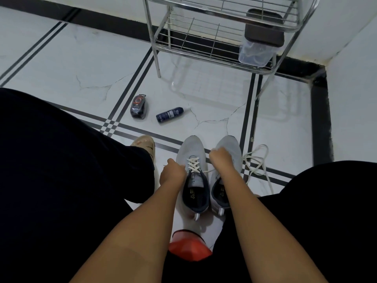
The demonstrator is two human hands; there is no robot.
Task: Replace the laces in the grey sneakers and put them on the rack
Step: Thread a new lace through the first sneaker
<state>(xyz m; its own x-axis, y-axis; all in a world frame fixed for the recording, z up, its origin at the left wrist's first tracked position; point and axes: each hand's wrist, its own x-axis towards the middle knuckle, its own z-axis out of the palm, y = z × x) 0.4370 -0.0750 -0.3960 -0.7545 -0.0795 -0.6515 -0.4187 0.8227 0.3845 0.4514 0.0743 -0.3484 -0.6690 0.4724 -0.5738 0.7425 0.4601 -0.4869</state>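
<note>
Two grey sneakers stand side by side on the white floor between my knees, toes pointing away. The left sneaker [189,148] has a white lace [193,164] threaded through its eyelets. My left hand [172,173] pinches one end of that lace at the shoe's left side. My right hand [221,159] grips the other end, which runs across to it, over the right sneaker [230,145]. No lace shows on the right sneaker. A loose white lace [258,162] lies in loops on the floor to the right of the shoes.
A chrome wire shoe rack [206,52] stands ahead by the wall, with a clear plastic box [256,52] with a dark lid on its lower shelf. A shoe polish sponge [138,107] and a dark bottle [169,115] lie on the floor. A red object [189,249] sits near my lap.
</note>
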